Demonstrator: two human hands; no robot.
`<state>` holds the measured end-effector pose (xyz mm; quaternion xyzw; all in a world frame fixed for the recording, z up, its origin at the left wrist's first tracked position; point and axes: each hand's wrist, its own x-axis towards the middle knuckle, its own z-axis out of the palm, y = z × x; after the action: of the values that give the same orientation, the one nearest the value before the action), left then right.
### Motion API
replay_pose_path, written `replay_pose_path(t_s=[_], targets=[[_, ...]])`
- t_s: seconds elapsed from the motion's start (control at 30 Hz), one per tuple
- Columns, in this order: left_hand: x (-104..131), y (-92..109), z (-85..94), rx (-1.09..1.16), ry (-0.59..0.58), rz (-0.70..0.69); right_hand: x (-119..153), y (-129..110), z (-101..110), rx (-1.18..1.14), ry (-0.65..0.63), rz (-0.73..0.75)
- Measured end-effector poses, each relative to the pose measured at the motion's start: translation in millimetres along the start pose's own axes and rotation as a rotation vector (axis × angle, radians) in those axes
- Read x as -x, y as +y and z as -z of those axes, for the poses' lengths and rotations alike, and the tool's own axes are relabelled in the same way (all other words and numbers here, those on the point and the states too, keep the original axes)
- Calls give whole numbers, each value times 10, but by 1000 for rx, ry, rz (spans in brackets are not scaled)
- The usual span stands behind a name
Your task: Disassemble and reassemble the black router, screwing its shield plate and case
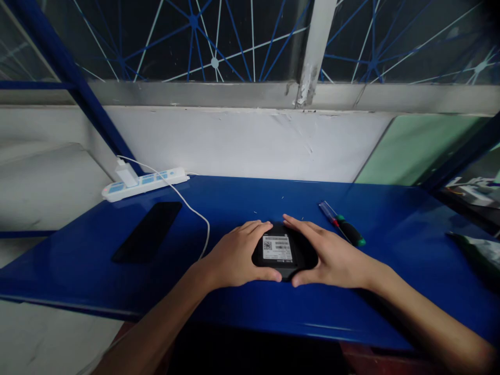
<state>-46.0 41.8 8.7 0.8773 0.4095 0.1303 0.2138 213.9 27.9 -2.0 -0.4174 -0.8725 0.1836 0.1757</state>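
Note:
A small black device [287, 272] with rounded ends lies on the blue table, between my two hands. Its upper face carries a white label [277, 249] with a QR code and barcodes. My left hand [238, 255] grips the left end, thumb along the near edge and fingers along the far edge. The opposite end is gripped the same way by my right hand [326, 255]. Both hands partly cover the device's sides. To the right of my right hand lie screwdrivers [349, 230], one with a black and green handle, the other with a clear handle.
A black phone-like slab [148, 232] lies at the left on the blue table [242, 307]. Behind it is a white power strip [146, 183] with a plugged-in charger [127, 173]; its white cable [195, 211] runs toward my left wrist. A dark bag-like item [478, 255] is at the right edge.

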Motion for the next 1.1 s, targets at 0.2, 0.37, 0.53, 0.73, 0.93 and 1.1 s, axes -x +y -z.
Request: replay_pose_path(t_s=[0.2, 0.37, 0.53, 0.73, 0.93, 1.1], targets=[[26, 1, -27, 10, 1, 15, -4, 11, -6, 6, -2, -7], [45, -49, -92, 47, 37, -9, -26, 22, -19, -12, 10, 3], [90, -71, -151, 36, 64, -32, -101, 126, 27, 88, 155, -43], [137, -34, -163, -14, 78, -83, -104, 511, 154, 538, 393, -282], [130, -39, -171, -50, 76, -90, -74, 662, 198, 673, 305, -410], [141, 12, -162, -64, 32, -78, -108, 658, 192, 670, 318, -431]])
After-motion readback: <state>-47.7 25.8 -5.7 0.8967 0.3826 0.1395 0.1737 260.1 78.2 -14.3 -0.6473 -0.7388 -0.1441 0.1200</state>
